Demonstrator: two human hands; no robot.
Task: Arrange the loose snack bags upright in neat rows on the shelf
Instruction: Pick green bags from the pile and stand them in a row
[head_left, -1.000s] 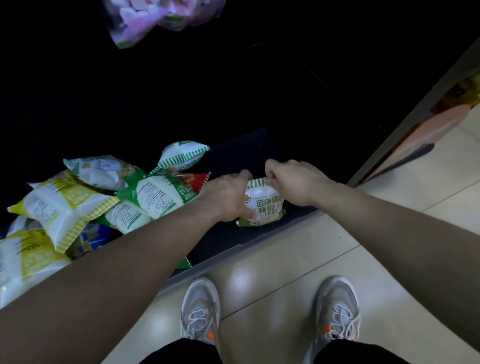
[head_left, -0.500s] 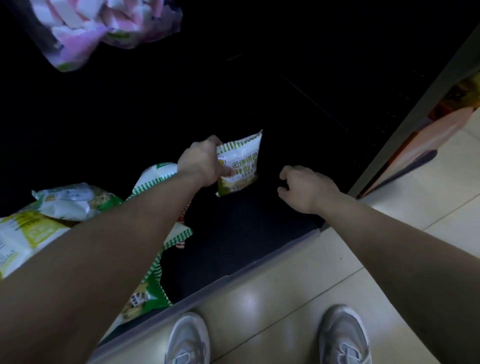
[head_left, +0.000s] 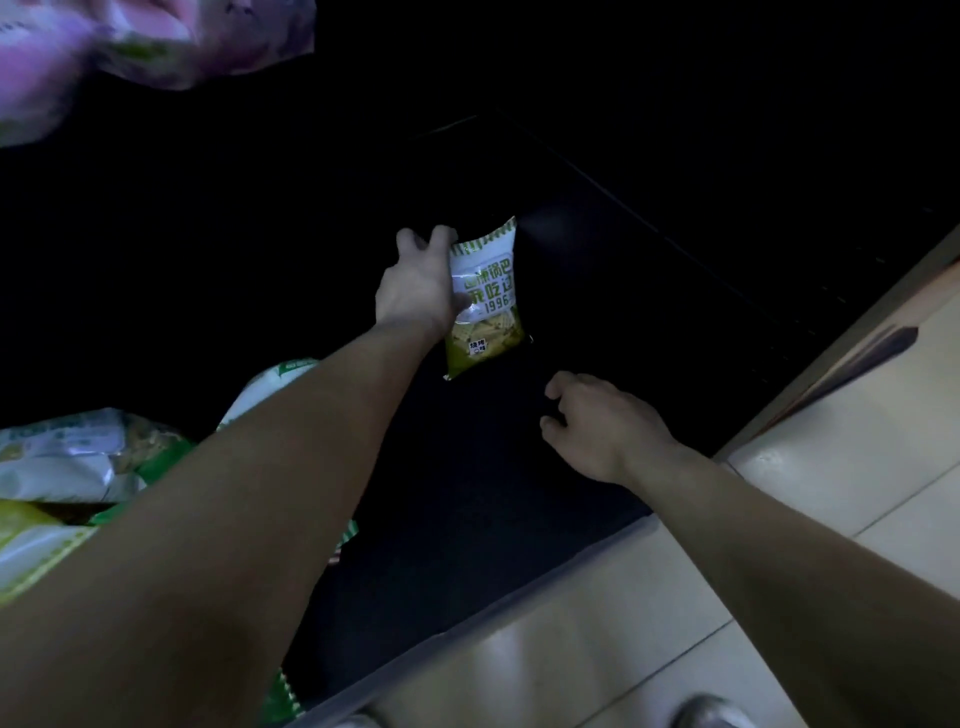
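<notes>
Dark shelf (head_left: 467, 493) with loose snack bags (head_left: 67, 462)

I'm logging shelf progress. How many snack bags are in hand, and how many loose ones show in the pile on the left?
Gripped in the left hand: 1 snack bag
Loose in the pile: 3, a white bag, a green-and-white bag and a yellow bag
Total: 4 in plain view; the forearm covers green scraps that cannot be counted.

snack bag (head_left: 485, 301): white, olive-green base, striped top | shelf (head_left: 467, 519): black | floor (head_left: 779, 519): cream tiles
</notes>
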